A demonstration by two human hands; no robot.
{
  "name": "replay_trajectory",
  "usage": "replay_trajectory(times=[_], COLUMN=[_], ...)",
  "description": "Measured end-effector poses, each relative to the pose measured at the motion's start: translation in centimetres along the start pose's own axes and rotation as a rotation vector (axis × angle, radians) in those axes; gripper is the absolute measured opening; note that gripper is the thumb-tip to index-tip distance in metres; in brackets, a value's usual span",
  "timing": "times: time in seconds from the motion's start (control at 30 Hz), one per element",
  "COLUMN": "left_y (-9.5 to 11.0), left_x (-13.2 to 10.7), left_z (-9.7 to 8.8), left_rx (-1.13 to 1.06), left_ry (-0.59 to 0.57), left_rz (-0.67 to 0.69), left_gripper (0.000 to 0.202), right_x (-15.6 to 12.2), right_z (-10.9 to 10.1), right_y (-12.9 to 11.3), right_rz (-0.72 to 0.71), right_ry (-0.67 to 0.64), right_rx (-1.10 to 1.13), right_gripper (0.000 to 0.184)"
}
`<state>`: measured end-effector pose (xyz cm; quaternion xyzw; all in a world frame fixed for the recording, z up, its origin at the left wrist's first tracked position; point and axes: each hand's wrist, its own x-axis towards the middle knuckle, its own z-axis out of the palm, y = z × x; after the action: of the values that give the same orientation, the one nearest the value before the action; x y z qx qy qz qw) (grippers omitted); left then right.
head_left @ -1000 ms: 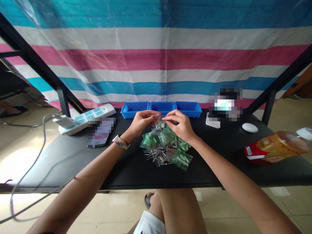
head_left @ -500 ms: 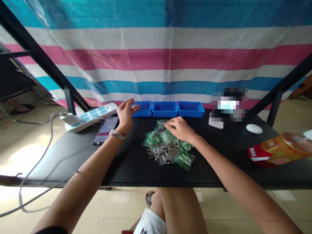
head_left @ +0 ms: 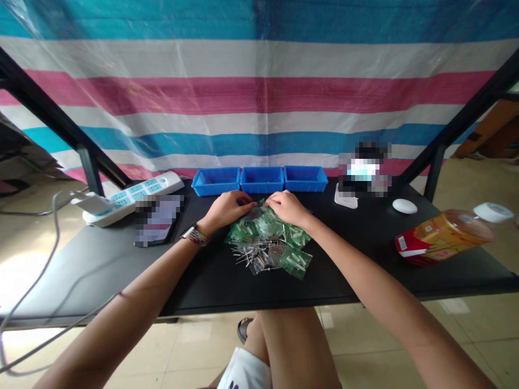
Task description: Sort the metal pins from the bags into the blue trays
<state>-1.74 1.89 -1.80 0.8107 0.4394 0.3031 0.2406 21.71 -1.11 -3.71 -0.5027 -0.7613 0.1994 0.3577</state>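
Note:
At the far side of a heap of small packets, my left hand (head_left: 227, 208) and my right hand (head_left: 288, 208) come close together with their fingers pinched. A small green plastic bag (head_left: 260, 204) shows between the fingertips, and its contents are mostly hidden. Below the hands lie several more green bags (head_left: 297, 261) holding pale, rod-like pieces. Loose, thin metal pins (head_left: 247, 254) are spread at the heap's near left, beside a clear bag (head_left: 259, 266). Three blue bins (head_left: 263, 188) stand in a row just behind my hands.
On the left are a white power strip (head_left: 133, 197) with a plugged-in adapter and a phone (head_left: 164, 219). A white case (head_left: 346, 198), a white mouse-like object (head_left: 404, 206) and a large drink bottle (head_left: 441, 237) are on the right. Striped sheeting (head_left: 259, 97) hangs behind the table.
My left hand has come down from in front of the left bin to the heap, meeting my right hand at the green bag. The view has shifted slightly right.

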Motion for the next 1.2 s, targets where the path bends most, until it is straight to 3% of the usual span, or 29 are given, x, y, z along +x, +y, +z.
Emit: replay_trajectory(times=[0.13, 0.3, 0.43, 0.53, 0.73, 0.9, 1.03, 1.2], left_y=[0.3, 0.2, 1.0, 1.9, 3.8, 4.1, 3.8, 3.3], left_x=[0.0, 0.0, -0.1, -0.3, -0.8, -1.0, -1.0, -0.7], left_z=[0.8, 1.1, 0.7, 0.2, -0.3, -0.5, -0.7, -0.2], left_rx=[-0.056, -0.219, -0.302, -0.439, -0.535, -0.544, -0.583, -0.664], left_ry=[-0.003, 0.018, 0.103, 0.066, -0.005, 0.060, -0.029, 0.008], left_rz=[0.050, 0.052, 0.052, 0.049, 0.035, 0.017, -0.034, -0.063], left_gripper=[0.033, 0.038, 0.037, 0.038, 0.043, 0.058, 0.076, 0.052], right_x=[-0.2, -0.5, -0.6, -0.6, -0.8, -0.9, -1.1, -1.3], right_z=[-0.6, -1.3, -1.9, -2.3, -2.2, -2.2, -2.2, -1.8], right_y=[-0.6, -1.7, -2.0, -2.1, -2.6, -3.0, -3.2, -3.5], right_rz=[-0.018, -0.056, 0.026, 0.102, 0.117, 0.090, 0.044, -0.046], right_ry=[-0.008, 0.075, 0.106, 0.103, -0.003, 0.100, 0.201, 0.224], right_rx=[0.071, 0.359, 0.628, 0.746, 0.756, 0.766, 0.722, 0.629], right_gripper=[0.035, 0.032, 0.036, 0.051, 0.030, 0.029, 0.024, 0.015])
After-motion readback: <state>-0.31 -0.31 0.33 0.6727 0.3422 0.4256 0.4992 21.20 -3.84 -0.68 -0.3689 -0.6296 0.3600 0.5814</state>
